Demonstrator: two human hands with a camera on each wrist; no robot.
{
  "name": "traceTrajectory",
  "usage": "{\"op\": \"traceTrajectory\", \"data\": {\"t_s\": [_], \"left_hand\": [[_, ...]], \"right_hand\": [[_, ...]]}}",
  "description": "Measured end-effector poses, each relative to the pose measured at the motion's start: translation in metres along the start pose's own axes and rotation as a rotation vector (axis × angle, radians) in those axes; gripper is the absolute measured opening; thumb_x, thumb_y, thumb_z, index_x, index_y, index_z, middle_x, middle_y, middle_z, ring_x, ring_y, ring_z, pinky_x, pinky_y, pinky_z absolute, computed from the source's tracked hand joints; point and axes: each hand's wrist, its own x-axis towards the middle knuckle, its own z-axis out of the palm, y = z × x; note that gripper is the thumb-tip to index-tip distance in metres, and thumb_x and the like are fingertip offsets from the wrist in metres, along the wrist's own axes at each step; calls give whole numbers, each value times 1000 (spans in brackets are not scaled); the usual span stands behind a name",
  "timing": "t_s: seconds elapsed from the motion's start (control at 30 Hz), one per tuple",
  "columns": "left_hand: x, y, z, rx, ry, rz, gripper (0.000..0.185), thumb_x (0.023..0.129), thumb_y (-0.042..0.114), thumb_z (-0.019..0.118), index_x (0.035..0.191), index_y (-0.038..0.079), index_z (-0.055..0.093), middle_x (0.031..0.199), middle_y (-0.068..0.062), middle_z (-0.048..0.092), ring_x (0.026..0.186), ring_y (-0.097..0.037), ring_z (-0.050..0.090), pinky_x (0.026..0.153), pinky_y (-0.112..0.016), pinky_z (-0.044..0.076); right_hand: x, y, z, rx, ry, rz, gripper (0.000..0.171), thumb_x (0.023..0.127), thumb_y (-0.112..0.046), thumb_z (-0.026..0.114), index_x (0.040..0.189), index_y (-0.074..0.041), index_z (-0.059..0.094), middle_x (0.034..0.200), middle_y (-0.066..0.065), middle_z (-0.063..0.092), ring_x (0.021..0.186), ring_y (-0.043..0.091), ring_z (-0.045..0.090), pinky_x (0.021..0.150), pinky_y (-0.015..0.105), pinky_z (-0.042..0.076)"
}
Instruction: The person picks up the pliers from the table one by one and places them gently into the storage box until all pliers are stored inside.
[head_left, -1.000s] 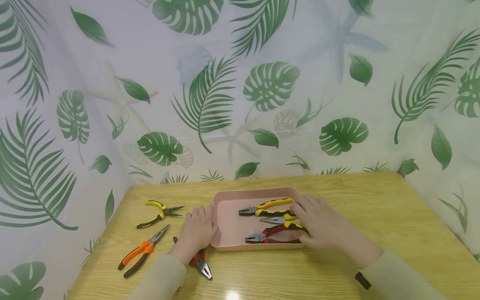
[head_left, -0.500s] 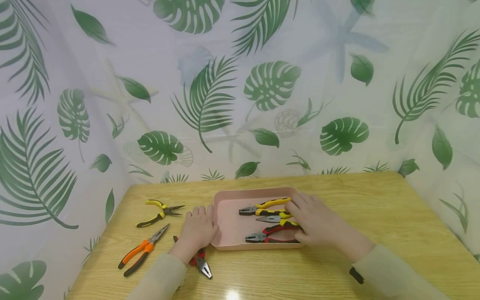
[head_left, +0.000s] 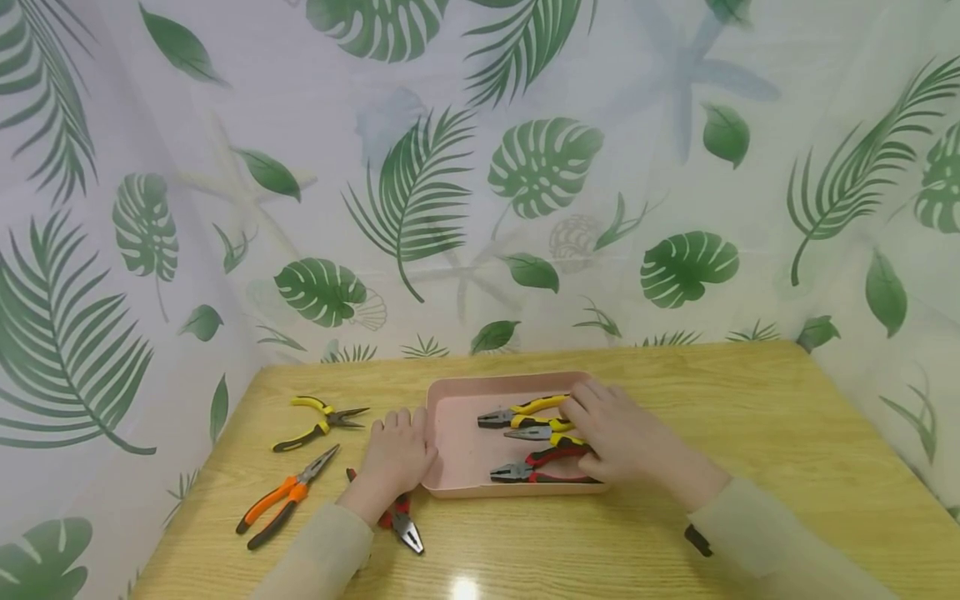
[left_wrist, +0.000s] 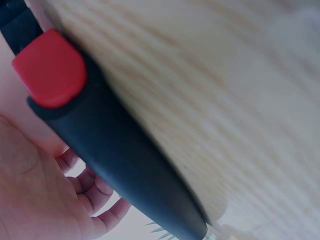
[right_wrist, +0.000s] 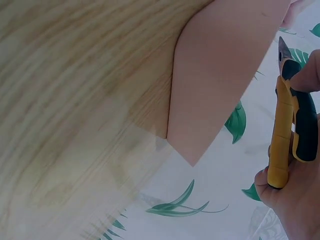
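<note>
A pink tray (head_left: 453,454) lies mid-table with three pliers in it. My right hand (head_left: 600,433) covers their handles. In the right wrist view its thumb and fingers pinch the yellow-and-black pliers (right_wrist: 290,130) beside the tray's wall (right_wrist: 220,75). In the head view these are the middle pliers (head_left: 534,432), between another yellow-and-black pair (head_left: 517,410) and a red-and-black pair (head_left: 534,472). My left hand (head_left: 397,454) rests flat on the table against the tray's left edge, over red-and-black pliers (head_left: 402,523), whose handle (left_wrist: 100,145) shows under the palm.
On the wooden table (head_left: 750,417), left of the tray, lie yellow-and-black needle-nose pliers (head_left: 318,423) and orange-and-black long-nose pliers (head_left: 285,500). A leaf-print curtain (head_left: 480,167) closes off the back and both sides.
My right hand has shifted a little to the left, and the middle yellow-and-black pliers have slid left with it. The left hand has stayed put.
</note>
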Motion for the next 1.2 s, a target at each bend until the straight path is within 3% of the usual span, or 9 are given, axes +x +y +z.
{"op": "traceTrajectory", "data": {"t_s": [0.3, 0.47, 0.77, 1.2], "left_hand": [[1, 0, 2, 3, -11, -9, 26, 103, 27, 55, 117, 6, 51, 100, -14, 56, 98, -33, 55, 86, -49, 45], [2, -1, 4, 2, -18, -11, 25, 104, 28, 53, 115, 6, 51, 101, -15, 56, 98, -33, 55, 87, -50, 45], [2, -2, 9, -3, -15, -4, 23, 103, 28, 53, 110, 6, 49, 98, -14, 53, 95, -32, 52, 84, -48, 42], [2, 0, 2, -14, -23, -8, 26, 103, 27, 54, 115, 5, 50, 100, -14, 53, 96, -33, 51, 86, -49, 42]], "right_hand": [[6, -1, 4, 5, -38, -8, 44, 74, -18, 73, 114, -12, 55, 103, 0, 47, 99, 21, 41, 79, 35, 35], [10, 0, 7, 4, -40, -23, 47, 73, -17, 71, 117, -11, 57, 105, 2, 49, 104, 24, 44, 86, 41, 40], [13, 1, 16, 20, -15, -71, 45, 73, -18, 72, 113, -11, 55, 104, 2, 48, 100, 23, 43, 95, 46, 43], [23, 0, 15, -10, 10, -98, 43, 70, -19, 67, 111, -12, 55, 100, 1, 46, 98, 24, 43, 94, 47, 40]]}}
